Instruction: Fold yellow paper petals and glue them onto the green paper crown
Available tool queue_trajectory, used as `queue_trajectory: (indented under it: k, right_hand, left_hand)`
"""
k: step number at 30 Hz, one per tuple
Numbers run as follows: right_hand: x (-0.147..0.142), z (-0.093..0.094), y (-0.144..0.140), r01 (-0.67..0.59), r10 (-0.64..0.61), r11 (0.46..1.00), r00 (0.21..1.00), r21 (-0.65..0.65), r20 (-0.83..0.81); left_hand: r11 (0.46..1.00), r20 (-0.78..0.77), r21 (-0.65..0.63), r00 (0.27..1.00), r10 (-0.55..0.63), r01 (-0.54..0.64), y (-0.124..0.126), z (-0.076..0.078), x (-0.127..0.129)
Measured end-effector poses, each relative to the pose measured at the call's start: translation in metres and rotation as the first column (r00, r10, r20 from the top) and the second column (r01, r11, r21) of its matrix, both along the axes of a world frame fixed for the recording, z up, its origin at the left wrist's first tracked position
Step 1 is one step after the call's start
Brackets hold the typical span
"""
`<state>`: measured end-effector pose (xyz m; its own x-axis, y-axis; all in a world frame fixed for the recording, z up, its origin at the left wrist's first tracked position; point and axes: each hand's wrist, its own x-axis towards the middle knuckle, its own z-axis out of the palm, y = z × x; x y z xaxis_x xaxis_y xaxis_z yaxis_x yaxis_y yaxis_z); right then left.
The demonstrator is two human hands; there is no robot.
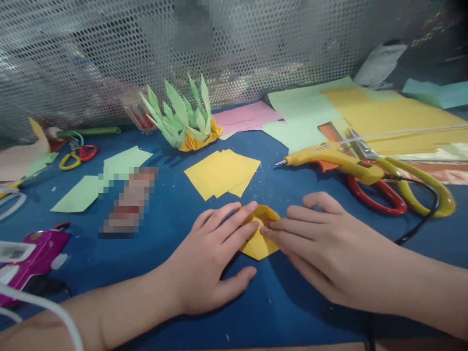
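A piece of yellow paper, folded to an angular outline with its far part raised, lies on the blue table in front of me. My left hand rests over its left side, fingers stretched out and two fingertips on the folds, the thumb held apart. From the right, my right hand has its fingers close together on the paper's right part; its thumb is partly hidden beneath. Just beyond is a small stack of yellow paper sheets. Behind that stands a green origami piece with pointed leaves and orange-yellow folded bits along its base.
A yellow glue gun and large scissors lie right, near big green and yellow sheets. Green papers, small scissors and a purple package are left. Behind rises a perforated metal panel.
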<state>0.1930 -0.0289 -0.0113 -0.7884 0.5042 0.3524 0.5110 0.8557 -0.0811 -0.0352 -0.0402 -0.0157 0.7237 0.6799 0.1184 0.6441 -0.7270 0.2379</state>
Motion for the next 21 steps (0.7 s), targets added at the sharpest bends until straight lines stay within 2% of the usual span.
queue_trajectory:
  k: [4, 9, 13, 21]
  right_hand:
    - [-0.002, -0.002, 0.001, 0.009, -0.009, 1.000, 0.999, 0.008, -0.048]
    - [-0.006, -0.007, 0.004, 0.054, -0.045, 0.995, 0.992, 0.078, -0.114]
    - [-0.008, -0.006, 0.005, 0.108, -0.097, 0.989, 0.989, 0.101, -0.114]
    - [-0.012, -0.011, 0.002, 0.193, -0.190, 0.981, 0.980, 0.035, -0.062]
  left_hand:
    - [1.000, 0.053, -0.001, 0.998, -0.023, 0.023, 0.001, -0.002, -0.001]
    - [0.997, 0.312, -0.063, 0.950, -0.031, 0.053, 0.007, -0.002, -0.003]
    - [0.977, 0.413, -0.211, 0.904, 0.110, -0.023, 0.015, 0.001, -0.004]
    - [0.916, 0.428, -0.380, 0.854, 0.295, -0.126, 0.019, 0.002, 0.000]
